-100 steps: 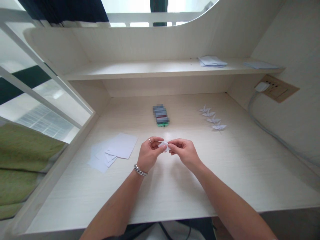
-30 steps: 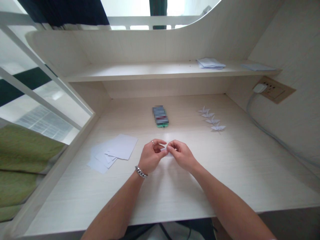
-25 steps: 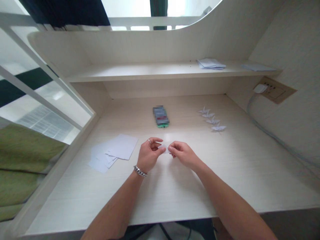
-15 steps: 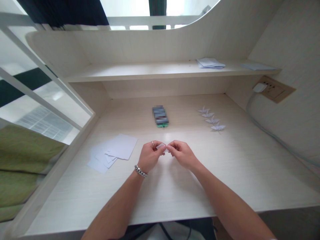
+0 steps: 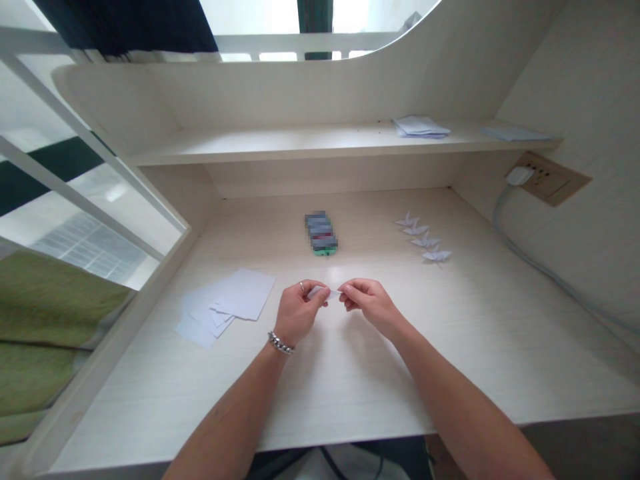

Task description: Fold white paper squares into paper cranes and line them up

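Note:
Between my two hands, a small piece of folded white paper [image 5: 333, 293] is held just above the desk. My left hand [image 5: 300, 310], with a ring and a chain bracelet, pinches its left part between thumb and fingers. At the paper's narrow right tip, the thumb and forefinger of my right hand [image 5: 369, 303] are closed. My fingers hide much of the paper, so its full shape does not show. Several folded paper cranes [image 5: 424, 240] stand in a slanting row beyond my right hand.
Loose white paper sheets [image 5: 245, 293] lie left of my left hand. A blurred-out phone-like object [image 5: 321, 233] rests farther back. Papers [image 5: 421, 127] sit on the shelf [image 5: 300, 143] above. A grey cable [image 5: 545, 270] runs from the wall socket [image 5: 555, 179] along the right side.
My hands have drawn slightly apart, the right one moving a little to the right. More of the folded paper's pointed tip now shows between them.

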Available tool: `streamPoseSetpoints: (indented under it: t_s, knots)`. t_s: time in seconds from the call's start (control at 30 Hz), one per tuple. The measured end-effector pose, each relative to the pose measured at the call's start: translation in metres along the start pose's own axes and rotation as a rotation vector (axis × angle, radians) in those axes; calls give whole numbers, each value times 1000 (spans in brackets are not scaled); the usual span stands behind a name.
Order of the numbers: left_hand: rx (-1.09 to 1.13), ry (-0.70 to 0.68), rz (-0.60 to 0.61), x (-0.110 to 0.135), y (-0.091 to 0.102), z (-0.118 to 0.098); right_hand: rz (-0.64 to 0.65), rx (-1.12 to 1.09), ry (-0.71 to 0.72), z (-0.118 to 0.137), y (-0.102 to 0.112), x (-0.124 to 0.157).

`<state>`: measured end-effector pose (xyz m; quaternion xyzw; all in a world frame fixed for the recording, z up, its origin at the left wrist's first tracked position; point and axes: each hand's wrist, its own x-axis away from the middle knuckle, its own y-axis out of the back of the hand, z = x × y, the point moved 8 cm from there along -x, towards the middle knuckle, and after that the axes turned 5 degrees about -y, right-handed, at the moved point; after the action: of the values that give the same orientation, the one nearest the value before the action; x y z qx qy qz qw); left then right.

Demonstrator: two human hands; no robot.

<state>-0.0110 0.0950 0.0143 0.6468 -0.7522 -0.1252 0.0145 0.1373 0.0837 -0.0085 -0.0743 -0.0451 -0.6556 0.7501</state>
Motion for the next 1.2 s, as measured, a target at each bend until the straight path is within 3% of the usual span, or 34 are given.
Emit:
streamPoseSetpoints:
  t_s: [0.33,0.67,0.77,0.97,1.2]
  knots:
    - [79,18,-12,0,-3,2,-107,204,145,8,-4,8]
    - [58,4,-24,0,0,-1,30,50,94,7,-6,4]
    - [20,-21,-18,0,-1,-2,5,25,58,4,-4,3]
    - [35,8,1,2,-5,-1,-95,172,139,7,-4,6]
    - [31,-4,-13,1,-3,-4,-13,-5,99,10,-7,6]
